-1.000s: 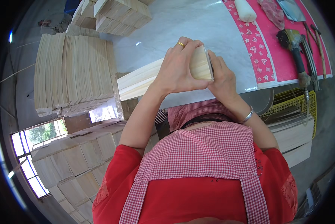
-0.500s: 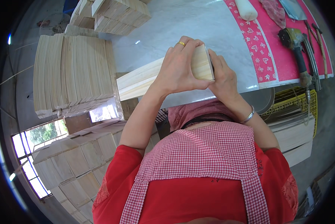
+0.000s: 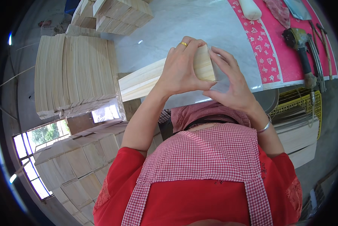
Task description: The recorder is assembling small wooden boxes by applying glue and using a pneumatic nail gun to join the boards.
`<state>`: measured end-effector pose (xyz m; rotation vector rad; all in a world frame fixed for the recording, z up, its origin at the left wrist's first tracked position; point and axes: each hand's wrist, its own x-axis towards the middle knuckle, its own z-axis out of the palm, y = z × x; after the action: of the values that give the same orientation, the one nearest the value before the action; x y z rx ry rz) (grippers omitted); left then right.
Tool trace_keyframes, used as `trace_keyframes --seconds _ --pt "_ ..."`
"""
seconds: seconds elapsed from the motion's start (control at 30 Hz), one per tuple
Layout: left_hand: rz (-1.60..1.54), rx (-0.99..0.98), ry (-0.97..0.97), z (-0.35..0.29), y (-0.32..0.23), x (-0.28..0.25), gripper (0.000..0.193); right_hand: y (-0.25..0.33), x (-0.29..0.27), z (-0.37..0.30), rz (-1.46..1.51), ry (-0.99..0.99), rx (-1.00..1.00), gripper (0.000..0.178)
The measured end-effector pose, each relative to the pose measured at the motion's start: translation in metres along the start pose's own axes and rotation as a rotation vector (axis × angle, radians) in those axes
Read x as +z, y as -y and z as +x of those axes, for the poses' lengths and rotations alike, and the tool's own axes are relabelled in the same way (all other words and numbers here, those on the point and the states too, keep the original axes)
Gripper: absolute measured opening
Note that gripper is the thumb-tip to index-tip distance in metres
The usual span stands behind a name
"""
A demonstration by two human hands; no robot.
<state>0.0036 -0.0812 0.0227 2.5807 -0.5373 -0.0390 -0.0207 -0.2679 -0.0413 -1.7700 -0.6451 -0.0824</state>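
A bundle of thin pale wooden boards [image 3: 141,80] lies at a slant over the near edge of the table. My left hand [image 3: 179,71] wraps it close to its right end, thumb along the near side and fingers over the far side. My right hand [image 3: 234,86] is just beyond that end, thumb and fingers spread in a curve, fingertips at the bundle's corners. Whether those fingertips touch the wood I cannot tell. The palm stands apart from the end face.
A tall row of stacked boards [image 3: 73,73] stands left, with more board stacks [image 3: 123,15] behind. On the pink cloth at right lies a tool with a dark handle and hose [image 3: 302,56], near a white roll [image 3: 250,9]. A yellow crate [image 3: 300,100] with boards sits below right.
My right hand has drawn back from the bundle's end face, its fingers and thumb now spread wider. My left hand and the bundle have stayed in place.
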Motion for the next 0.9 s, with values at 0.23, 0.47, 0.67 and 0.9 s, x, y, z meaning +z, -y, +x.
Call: trace_keyframes --seconds 0.23,0.47,0.67,0.9 --pt "0.004 0.038 -0.015 0.001 0.003 0.002 0.082 0.009 -0.003 -0.037 0.164 -0.078 0.082 0.071" --pt "0.018 0.024 -0.014 0.0 0.003 0.003 0.083 0.013 0.005 -0.046 0.105 -0.066 0.081 0.063" --pt "0.006 0.041 -0.035 0.0 0.004 0.005 0.082 0.01 0.01 -0.044 0.089 -0.115 0.057 0.062" --pt "0.016 0.036 -0.03 0.001 0.003 0.003 0.081 0.006 0.004 -0.039 0.056 -0.095 0.011 0.064"
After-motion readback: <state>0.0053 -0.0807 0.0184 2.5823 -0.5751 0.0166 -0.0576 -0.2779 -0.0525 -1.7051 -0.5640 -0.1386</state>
